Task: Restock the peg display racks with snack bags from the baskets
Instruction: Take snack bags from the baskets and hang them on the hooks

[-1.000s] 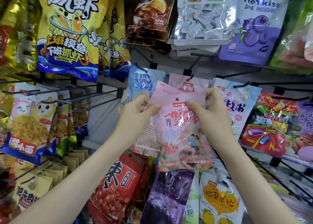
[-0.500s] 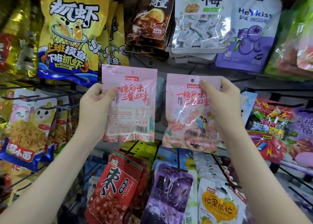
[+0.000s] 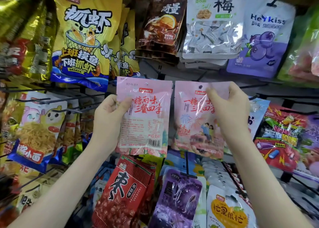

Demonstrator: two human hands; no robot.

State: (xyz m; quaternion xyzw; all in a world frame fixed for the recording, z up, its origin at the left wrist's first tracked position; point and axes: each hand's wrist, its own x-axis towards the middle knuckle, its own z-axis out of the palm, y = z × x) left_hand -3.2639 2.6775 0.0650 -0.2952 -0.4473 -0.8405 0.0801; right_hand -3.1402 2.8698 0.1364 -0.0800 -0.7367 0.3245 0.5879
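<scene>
Two pink snack bags with red lettering are held up side by side in front of the peg rack. My left hand [image 3: 108,122] grips the left pink bag [image 3: 146,124] by its left edge; its back panel with a barcode faces me. My right hand [image 3: 229,110] pinches the right pink bag [image 3: 191,124] near its top right, thumb across the front, and its picture side faces me. A hang hole shows at the top of each bag. The bags' inner edges almost touch.
Black wire pegs [image 3: 259,86] jut out behind the bags. Yellow shrimp-snack bags [image 3: 82,37] hang upper left, a white plum bag [image 3: 214,24] and a purple blueberry bag [image 3: 264,41] upper right. Red date bags [image 3: 124,193] and purple bags [image 3: 179,200] hang below.
A second ago both hands held the pink bags stacked together at one peg. They then drew apart, one bag in each hand, and both bags now sit a little lower and closer together.
</scene>
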